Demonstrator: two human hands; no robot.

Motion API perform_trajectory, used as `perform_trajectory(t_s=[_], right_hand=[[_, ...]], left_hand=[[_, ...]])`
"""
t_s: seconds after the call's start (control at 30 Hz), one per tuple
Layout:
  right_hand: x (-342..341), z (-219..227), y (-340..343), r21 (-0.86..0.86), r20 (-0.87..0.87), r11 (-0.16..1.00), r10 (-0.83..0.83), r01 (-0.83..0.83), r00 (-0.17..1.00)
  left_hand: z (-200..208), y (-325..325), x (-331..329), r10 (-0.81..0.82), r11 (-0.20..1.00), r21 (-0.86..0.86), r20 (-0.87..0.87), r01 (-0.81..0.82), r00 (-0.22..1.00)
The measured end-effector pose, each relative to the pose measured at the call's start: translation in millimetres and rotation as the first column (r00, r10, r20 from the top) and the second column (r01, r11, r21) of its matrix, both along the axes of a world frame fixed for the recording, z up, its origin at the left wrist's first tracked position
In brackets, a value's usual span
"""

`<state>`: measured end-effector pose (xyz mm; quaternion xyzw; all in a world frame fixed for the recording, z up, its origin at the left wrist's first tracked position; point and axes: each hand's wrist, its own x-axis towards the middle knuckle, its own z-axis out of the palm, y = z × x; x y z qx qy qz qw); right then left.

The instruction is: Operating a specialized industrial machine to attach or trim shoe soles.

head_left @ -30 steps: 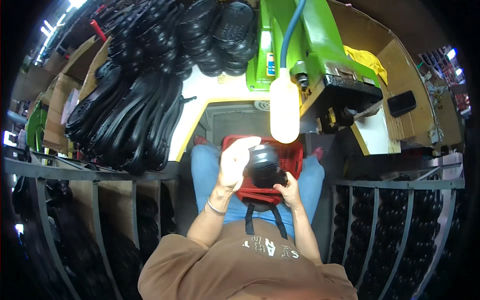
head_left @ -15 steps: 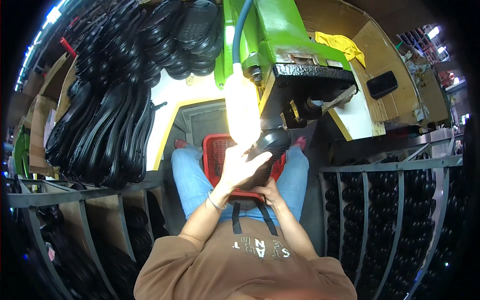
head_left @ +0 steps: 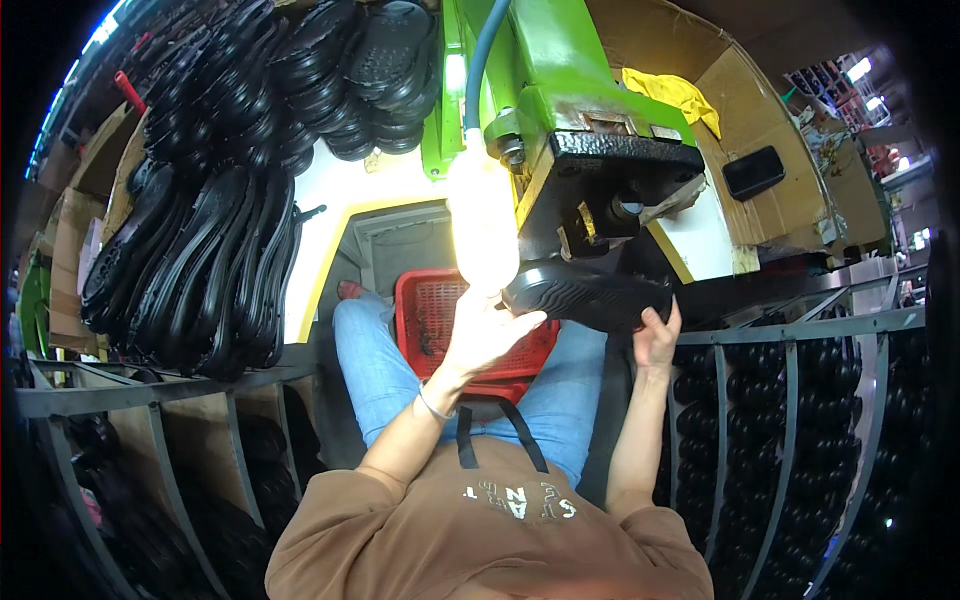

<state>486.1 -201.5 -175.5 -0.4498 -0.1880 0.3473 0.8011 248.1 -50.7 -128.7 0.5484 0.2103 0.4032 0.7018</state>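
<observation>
A black shoe sole (head_left: 590, 295) with a wavy ribbed side lies nearly level, held at both ends just under the black head of the green machine (head_left: 625, 165). My left hand (head_left: 482, 335) grips its left end, thumb along the near side, beside a glowing lamp (head_left: 484, 220); the fingertips are partly lost in the glare. At the other end, my right hand (head_left: 657, 338) closes its fingers and thumb on the sole. Below, between my knees, stands a red plastic basket (head_left: 408, 325) with dark scraps inside.
Stacks of black soles (head_left: 205, 260) cover the white, yellow-edged table (head_left: 325, 225) on the left. Metal racks (head_left: 800, 330) full of black soles flank me on both sides. On cardboard at the right lie a dark phone-like rectangle (head_left: 754, 173) and a yellow cloth (head_left: 675, 98).
The sole has swung from slanting toward me to nearly crosswise. My right hand has moved outward to the right and forward with its end, while my left hand stays by the lamp.
</observation>
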Motion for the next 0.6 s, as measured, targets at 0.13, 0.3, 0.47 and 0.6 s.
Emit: perform_trajectory(t_s=[0.13, 0.3, 0.47, 0.6], right_hand=[[9.4, -3.7, 9.3, 0.001, -0.037, 0.997, 0.072, -0.072, 0.997], [-32.2, -94.6, 17.4, 0.079, -0.294, 0.964, 0.266, -0.254, 0.918], [-61.1, -104.8, 20.6, 0.095, -0.388, 0.979, 0.206, -0.183, 0.898], [-38.1, -58.9, 24.6, -0.105, -0.100, 0.994, -0.033, 0.023, 0.994]], left_hand=[[13.4, -2.2, 1.9, 0.053, 0.997, -0.053, -0.078, -0.057, 0.996], [-12.6, 3.0, 9.6, 0.207, 0.960, 0.224, -0.162, -0.169, 0.965], [0.9, 15.3, -9.5, 0.265, 0.883, 0.431, -0.132, -0.185, 0.955], [-0.5, 12.1, -18.7, 0.177, 0.968, 0.198, -0.099, -0.155, 0.979]])
